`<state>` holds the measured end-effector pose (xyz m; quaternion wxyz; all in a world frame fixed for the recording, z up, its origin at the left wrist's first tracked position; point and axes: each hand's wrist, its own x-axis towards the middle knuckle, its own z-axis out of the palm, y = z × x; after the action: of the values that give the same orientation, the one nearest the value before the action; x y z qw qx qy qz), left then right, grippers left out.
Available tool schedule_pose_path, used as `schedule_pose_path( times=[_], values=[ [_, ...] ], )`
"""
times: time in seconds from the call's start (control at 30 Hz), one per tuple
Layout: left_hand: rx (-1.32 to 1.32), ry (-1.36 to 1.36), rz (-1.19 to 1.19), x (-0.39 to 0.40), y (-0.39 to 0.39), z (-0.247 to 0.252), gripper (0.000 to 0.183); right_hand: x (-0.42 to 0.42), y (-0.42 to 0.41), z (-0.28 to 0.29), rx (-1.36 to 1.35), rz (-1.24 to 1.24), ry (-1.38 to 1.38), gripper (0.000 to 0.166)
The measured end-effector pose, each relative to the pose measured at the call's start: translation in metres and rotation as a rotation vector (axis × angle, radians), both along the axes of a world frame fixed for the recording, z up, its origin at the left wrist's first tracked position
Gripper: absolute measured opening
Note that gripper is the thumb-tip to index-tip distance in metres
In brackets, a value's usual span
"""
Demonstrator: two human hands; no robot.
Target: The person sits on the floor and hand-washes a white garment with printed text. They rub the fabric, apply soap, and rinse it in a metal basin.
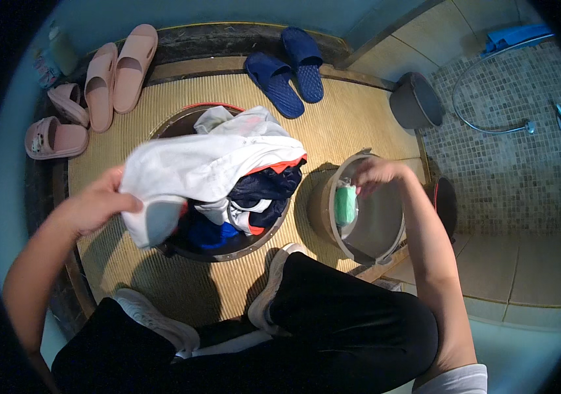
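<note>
On the left, my left hand grips the end of a white garment with a grey patch, stretched over a dark round tub. In the tub lie a heap of clothes, among them a navy garment with white and orange trim and a bright blue cloth. A whitish cloth rests at the far side. Over a grey-beige bucket, my right hand holds a green packet in clear wrapping by its upper edge. The slightly blurred fingertips partly hide the grip.
A ribbed yellowish mat covers the floor under my shoes. Pink slippers stand at the far left, navy slippers at the back. A dark bucket stands near the shower hose; another dark container is partly behind my right arm.
</note>
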<state>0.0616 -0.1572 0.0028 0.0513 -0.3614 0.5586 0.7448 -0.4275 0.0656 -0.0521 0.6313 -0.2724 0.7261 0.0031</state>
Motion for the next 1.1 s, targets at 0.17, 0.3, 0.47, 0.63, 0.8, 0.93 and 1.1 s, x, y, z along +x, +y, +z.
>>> schedule_pose_path(
  times=[0.17,0.3,0.47,0.63,0.8,0.93,1.1],
  values=[
    [0.033,0.107,0.031,-0.018,0.001,0.013,0.068,-0.063,0.095,-0.125,0.084,0.519,0.633,0.047],
    [0.084,-0.026,-0.077,-0.001,0.026,-0.017,0.079,-0.013,0.088,-0.137,-0.019,0.028,0.665,0.105],
    [0.306,-0.018,-0.009,-0.002,0.034,-0.052,0.083,0.0,0.081,-0.128,-0.027,0.057,0.702,0.106],
    [0.327,-0.098,-0.048,-0.007,0.03,-0.047,0.073,0.002,0.098,-0.144,-0.095,0.092,0.748,0.094],
    [0.399,-0.012,0.082,0.004,0.037,-0.041,0.063,0.009,0.098,-0.161,-0.153,0.111,0.819,0.091],
    [0.408,0.004,-0.001,0.004,0.033,-0.038,0.058,0.005,0.1,-0.152,-0.168,0.017,0.729,0.085],
    [0.33,0.094,-0.272,-0.003,0.031,-0.038,0.054,-0.055,0.135,-0.099,-0.218,-0.402,-0.037,0.062]
  ],
)
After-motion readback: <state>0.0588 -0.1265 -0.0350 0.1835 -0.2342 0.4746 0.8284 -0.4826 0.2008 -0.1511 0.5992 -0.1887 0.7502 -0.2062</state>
